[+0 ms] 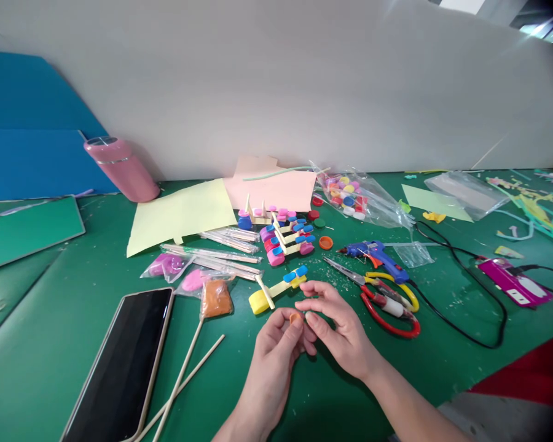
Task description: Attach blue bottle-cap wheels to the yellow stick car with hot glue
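Observation:
My left hand (279, 347) is closed, its thumb pressing a small orange piece (295, 318) against the fingers. Beside it, my right hand (338, 325) holds nothing that I can see; its fingers are apart, with the tips close to the left fingers. Just beyond both hands lies a small stick model (279, 288) with yellow and blue parts and a crosswise stick. Several similar models (286, 239) stand behind it. An orange clay packet (217, 299) lies left of my hands, and an orange bottle cap (325, 243) lies behind the right one.
Scissors (382, 294) and a blue glue gun (375, 255) lie to the right, its black cord running to a purple box (513, 282). A phone (122, 362), wooden sticks (184, 374) and a pink bottle (122, 169) are left. A bag of caps (350, 196) lies at the back.

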`<control>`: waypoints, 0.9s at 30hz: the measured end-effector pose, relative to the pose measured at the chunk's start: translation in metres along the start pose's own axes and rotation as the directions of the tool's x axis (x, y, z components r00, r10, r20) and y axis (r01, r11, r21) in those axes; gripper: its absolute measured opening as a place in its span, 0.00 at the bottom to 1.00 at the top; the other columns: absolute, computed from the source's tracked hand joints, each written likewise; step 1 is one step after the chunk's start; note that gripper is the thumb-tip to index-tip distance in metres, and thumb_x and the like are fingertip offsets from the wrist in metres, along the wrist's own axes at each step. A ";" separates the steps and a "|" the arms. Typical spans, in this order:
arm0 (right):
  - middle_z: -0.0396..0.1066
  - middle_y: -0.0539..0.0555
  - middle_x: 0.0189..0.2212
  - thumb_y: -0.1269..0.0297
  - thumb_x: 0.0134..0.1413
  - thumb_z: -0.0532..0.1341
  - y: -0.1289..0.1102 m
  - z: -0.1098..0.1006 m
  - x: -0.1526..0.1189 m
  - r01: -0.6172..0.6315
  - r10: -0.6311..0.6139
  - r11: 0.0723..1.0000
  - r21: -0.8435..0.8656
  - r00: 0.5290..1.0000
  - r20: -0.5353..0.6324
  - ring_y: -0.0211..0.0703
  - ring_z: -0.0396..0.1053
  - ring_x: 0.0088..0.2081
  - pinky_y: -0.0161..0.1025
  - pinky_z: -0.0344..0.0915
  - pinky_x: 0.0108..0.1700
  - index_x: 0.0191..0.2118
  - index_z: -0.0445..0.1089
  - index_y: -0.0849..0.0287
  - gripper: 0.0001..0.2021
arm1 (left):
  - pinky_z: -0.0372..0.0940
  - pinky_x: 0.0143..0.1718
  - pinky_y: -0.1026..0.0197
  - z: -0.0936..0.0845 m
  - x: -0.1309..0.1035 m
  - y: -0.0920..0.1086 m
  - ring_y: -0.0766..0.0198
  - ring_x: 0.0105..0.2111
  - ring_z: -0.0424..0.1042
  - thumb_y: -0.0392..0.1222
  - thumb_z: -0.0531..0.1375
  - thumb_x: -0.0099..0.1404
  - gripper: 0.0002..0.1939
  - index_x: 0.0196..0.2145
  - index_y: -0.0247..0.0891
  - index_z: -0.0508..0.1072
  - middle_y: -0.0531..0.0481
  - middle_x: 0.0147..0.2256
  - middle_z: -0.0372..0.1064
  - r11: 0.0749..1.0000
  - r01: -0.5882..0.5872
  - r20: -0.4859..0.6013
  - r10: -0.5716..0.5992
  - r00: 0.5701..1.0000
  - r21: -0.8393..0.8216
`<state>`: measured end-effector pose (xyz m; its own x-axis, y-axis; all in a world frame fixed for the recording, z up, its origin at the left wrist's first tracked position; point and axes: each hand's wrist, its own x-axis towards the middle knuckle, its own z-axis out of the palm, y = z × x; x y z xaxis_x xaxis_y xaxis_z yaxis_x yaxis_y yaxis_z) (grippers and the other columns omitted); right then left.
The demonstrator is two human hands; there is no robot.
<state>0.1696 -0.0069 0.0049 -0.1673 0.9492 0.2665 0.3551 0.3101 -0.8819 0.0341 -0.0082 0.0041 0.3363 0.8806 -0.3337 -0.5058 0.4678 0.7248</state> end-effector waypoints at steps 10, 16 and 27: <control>0.59 0.55 0.50 0.69 0.57 0.54 0.001 0.001 -0.002 0.068 -0.066 0.988 -0.137 0.998 0.025 0.45 0.59 0.52 0.42 0.59 0.49 0.44 0.70 0.52 0.12 | 0.59 0.27 0.65 -0.002 0.001 -0.001 0.70 0.22 0.64 0.38 0.58 0.60 0.07 0.33 0.32 0.72 0.52 0.22 0.67 0.999 -0.008 -0.016 0.009 1.000 0.047; 0.59 0.56 0.49 0.68 0.58 0.53 0.001 -0.001 -0.001 0.000 0.000 1.000 0.018 1.000 0.008 0.44 0.60 0.51 0.40 0.61 0.50 0.43 0.71 0.55 0.11 | 0.59 0.27 0.65 -0.001 0.003 -0.001 0.69 0.22 0.64 0.38 0.57 0.60 0.07 0.32 0.32 0.73 0.51 0.23 0.68 0.999 -0.004 -0.018 0.005 1.000 0.050; 0.58 0.56 0.50 0.67 0.58 0.53 0.000 -0.001 0.000 0.001 -0.001 1.000 -0.001 1.000 0.031 0.45 0.60 0.51 0.41 0.61 0.50 0.44 0.70 0.55 0.12 | 0.60 0.29 0.65 -0.003 0.002 -0.003 0.69 0.23 0.64 0.40 0.57 0.60 0.08 0.33 0.33 0.73 0.51 0.24 0.68 0.991 -0.028 -0.045 0.034 0.998 0.130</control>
<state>0.1705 -0.0071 0.0047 -0.1966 0.9467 0.2553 0.3554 0.3115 -0.8813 0.0335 -0.0078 -0.0003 0.2824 0.8987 -0.3355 -0.4073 0.4290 0.8063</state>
